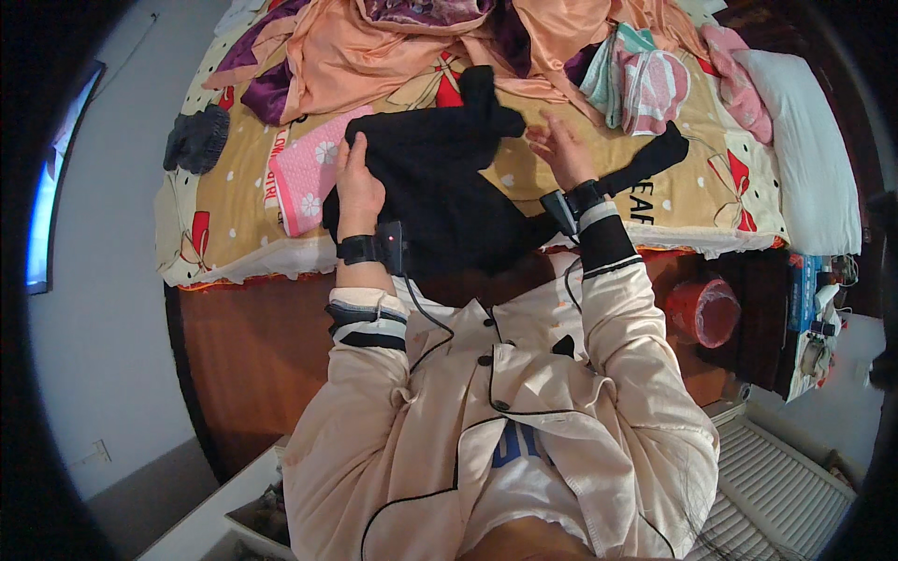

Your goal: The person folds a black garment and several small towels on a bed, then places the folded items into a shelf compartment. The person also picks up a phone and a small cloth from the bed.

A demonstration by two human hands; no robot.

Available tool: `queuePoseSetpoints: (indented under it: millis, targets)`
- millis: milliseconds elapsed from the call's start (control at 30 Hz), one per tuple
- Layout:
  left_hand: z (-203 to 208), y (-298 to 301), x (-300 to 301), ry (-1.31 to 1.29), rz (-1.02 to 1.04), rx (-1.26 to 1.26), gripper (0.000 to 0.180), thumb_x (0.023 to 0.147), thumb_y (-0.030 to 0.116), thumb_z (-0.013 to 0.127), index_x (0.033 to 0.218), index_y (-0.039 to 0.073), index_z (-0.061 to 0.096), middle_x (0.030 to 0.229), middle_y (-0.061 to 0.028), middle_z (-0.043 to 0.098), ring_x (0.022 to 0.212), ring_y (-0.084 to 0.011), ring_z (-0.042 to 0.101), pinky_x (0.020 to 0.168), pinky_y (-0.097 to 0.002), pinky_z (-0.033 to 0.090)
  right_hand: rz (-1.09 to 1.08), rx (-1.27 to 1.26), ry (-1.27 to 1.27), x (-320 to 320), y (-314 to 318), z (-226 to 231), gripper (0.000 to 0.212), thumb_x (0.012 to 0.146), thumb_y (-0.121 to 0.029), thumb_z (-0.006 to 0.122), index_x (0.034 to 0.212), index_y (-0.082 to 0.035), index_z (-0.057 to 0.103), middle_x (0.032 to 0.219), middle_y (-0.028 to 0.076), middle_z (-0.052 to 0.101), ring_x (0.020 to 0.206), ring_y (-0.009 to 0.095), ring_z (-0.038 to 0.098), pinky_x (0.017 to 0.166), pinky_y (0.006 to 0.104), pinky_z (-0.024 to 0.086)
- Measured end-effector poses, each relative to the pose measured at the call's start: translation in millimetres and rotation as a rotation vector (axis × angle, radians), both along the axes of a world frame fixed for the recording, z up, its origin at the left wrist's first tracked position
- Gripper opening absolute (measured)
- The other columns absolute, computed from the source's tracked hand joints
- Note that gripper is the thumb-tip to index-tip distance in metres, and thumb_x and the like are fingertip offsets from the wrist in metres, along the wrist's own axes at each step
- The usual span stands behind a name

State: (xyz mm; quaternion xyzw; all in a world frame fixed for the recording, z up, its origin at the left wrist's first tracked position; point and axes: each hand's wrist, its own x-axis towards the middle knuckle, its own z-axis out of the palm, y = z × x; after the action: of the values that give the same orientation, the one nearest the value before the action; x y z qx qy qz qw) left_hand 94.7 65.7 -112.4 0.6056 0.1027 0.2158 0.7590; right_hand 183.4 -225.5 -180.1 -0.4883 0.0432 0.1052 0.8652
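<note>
A black long-sleeved garment (440, 196) lies partly folded at the near side of the bed and hangs over its edge toward me. My left hand (358, 187) grips its left edge, thumb on top and the other fingers mostly hidden. Just right of a bunched black end of the cloth is my right hand (564, 154), fingers apart and holding nothing. One black sleeve (655, 154) stretches out to the right, passing beneath my right wrist. Beside my left hand, a pink cloth with white flowers (309, 182) is partly covered by the garment.
Peach and purple satin bedding (346, 56) is heaped at the far side of the bed (748, 201). A dark grey knitted item (197, 138) lies at left. Folded towels (645, 89) and a white pillow (804, 140) are at right. A red bin (687, 313) stands below.
</note>
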Motion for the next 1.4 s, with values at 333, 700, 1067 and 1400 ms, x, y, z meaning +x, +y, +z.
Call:
queuePoseSetpoints:
  millis: [333,700,1067,1400]
  targets:
    - [19,-1,-6,-0.09,-0.113,-0.514,0.046,0.086,0.019,0.058,0.125,0.004,0.04,0.118,-0.0081,0.05,0.111,-0.02,0.047,0.099,-0.0348,0.034,0.498,-0.953,-0.269,-50,40,-35,0.047,0.081,-0.044,0.058,0.098,-0.001,0.064,0.087,0.01,0.064,0.077,0.019,0.059,0.074,0.0307,0.045]
    - [25,22,-25,-0.067,0.049,-0.713,0.029,0.09,0.018,0.048,0.115,0.003,0.049,0.118,-0.0105,0.053,0.113,-0.0241,0.047,0.102,-0.0434,0.03,0.009,-0.292,-0.016,-39,16,-5,0.019,0.09,-0.026,0.052,0.088,-0.008,0.057,0.077,-0.003,0.053,0.071,0.007,0.048,0.066,0.0212,0.039]
    - [25,14,-27,-0.077,-0.101,-0.777,0.016,0.087,0.016,0.048,0.1,0.006,0.05,0.11,-0.009,0.056,0.107,-0.0202,0.051,0.099,-0.0393,0.033,0.095,0.111,-0.094,-47,-10,59,0.011,0.089,-0.021,0.054,0.09,-0.011,0.054,0.084,-0.003,0.057,0.076,0.009,0.053,0.07,0.0232,0.042]
    - [53,0,-39,-0.118,-0.031,-0.886,0.03,0.084,0.016,0.041,0.107,0.0,0.05,0.108,-0.0123,0.058,0.109,-0.0254,0.051,0.105,-0.0416,0.026,0.273,0.07,-0.07,-60,-8,69,0.014,0.086,-0.022,0.058,0.092,-0.009,0.057,0.088,-0.001,0.059,0.084,0.01,0.055,0.075,0.0231,0.043]
